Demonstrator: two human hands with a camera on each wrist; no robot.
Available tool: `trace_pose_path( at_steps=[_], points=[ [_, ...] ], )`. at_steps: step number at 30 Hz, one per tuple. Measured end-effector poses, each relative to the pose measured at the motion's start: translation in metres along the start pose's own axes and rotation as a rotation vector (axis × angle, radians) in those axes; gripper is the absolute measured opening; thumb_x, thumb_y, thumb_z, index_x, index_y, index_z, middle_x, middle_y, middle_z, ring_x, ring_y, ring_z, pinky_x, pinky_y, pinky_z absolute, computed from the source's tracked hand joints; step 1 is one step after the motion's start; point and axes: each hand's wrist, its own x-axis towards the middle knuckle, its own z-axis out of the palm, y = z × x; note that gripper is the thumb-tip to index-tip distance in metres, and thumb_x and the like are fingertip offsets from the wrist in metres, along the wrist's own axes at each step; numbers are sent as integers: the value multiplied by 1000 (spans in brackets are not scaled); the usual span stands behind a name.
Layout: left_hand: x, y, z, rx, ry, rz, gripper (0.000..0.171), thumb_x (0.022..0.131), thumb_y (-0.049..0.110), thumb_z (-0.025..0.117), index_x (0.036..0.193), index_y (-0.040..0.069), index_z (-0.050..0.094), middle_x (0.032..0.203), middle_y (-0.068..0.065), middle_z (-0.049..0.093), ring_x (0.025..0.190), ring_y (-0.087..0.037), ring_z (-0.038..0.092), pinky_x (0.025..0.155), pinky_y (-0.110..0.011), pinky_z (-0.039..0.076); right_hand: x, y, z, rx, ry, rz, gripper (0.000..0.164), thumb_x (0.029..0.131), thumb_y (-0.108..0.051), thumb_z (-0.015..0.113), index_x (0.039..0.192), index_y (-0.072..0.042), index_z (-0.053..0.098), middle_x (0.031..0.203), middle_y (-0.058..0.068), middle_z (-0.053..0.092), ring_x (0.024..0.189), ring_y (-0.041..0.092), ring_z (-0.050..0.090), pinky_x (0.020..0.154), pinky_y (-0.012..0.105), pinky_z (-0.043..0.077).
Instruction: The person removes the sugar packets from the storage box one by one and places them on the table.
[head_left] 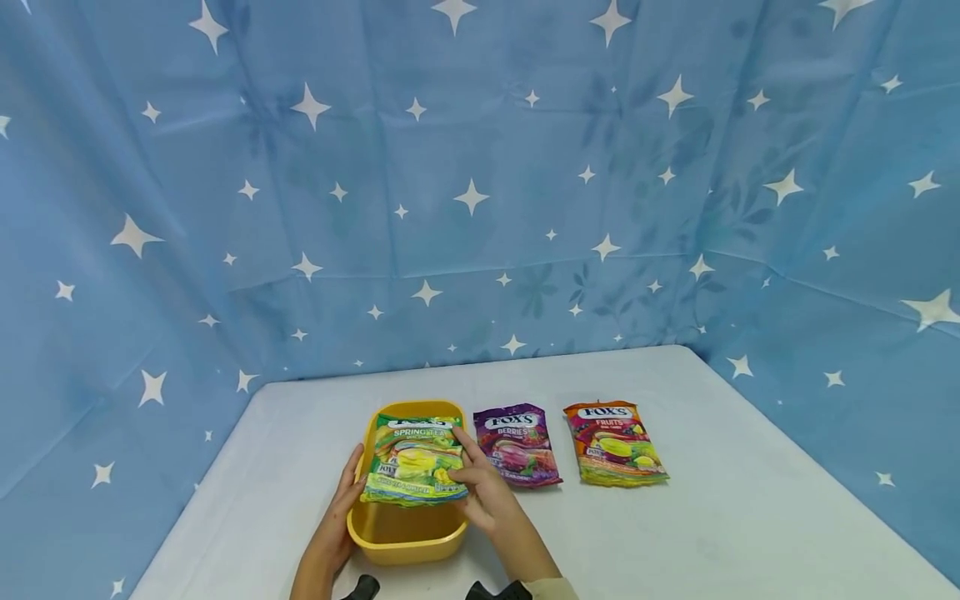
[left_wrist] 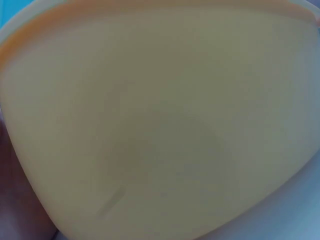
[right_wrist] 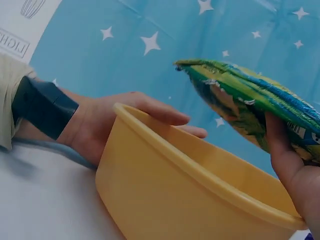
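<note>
A green and yellow bag of candy (head_left: 417, 462), labelled Spring Tea, is held at its right edge by my right hand (head_left: 483, 483). The bag hangs tilted over a yellow plastic bin (head_left: 408, 552), above the rim in the right wrist view. My left hand (head_left: 335, 521) rests along the bin's left side, its fingers (right_wrist: 165, 112) fairly straight and showing above the rim. Close up, the bin's outer wall (left_wrist: 165, 120) fills the left wrist view, with a dark, blurred bit of hand (left_wrist: 20, 195) at its left edge.
A purple Berries candy bag (head_left: 516, 446) lies just right of the bin. Farther right is an orange-red Fruits candy bag (head_left: 615, 444). Both lie on a white table (head_left: 720, 500). A blue curtain with white stars (head_left: 480, 200) hangs behind the table.
</note>
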Motion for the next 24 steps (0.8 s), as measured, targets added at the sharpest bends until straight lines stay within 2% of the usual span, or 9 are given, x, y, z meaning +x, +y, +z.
trace_pose_path(
  at_steps=[5, 12, 18, 22, 24],
  points=[
    [2, -1, 1, -14, 16, 6, 65, 97, 32, 37, 148, 24, -2, 152, -4, -19, 139, -30, -19, 111, -53, -6, -11, -7, -9, 52, 2, -5, 74, 86, 14, 25, 148, -16, -3, 153, 10, -12, 137, 31, 19, 98, 29, 43],
    [-1, 0, 0, -27, 20, -14, 65, 97, 29, 38, 148, 22, -1, 153, -4, -18, 140, -31, -13, 112, -51, -1, -32, -15, -18, -8, 86, 15, 79, 80, 17, 28, 148, -13, 2, 153, 14, -10, 139, 33, 9, 102, 31, 38],
    [-2, 2, -1, 3, 13, -21, 65, 97, 32, 38, 147, 24, -3, 152, -3, -20, 140, -32, -10, 112, -50, 3, -63, -25, -22, -65, 153, 60, 84, 76, 18, 30, 148, -16, 4, 153, 14, -10, 131, 25, 21, 96, 28, 40],
    [-2, 2, -2, 11, -3, -22, 66, 97, 33, 37, 147, 25, -5, 152, -1, -21, 140, -31, -12, 112, -50, 3, -87, -40, -34, -106, 187, 64, 85, 76, 16, 33, 148, -16, 3, 153, 15, -9, 124, 20, 30, 94, 27, 40],
    [-1, 1, -1, 12, -11, -29, 67, 97, 34, 38, 147, 25, -6, 152, -1, -21, 140, -30, -13, 112, -51, 2, -102, -50, -44, -164, 205, 69, 85, 77, 15, 35, 148, -17, 2, 153, 14, -10, 121, 16, 32, 93, 25, 40]
  ],
)
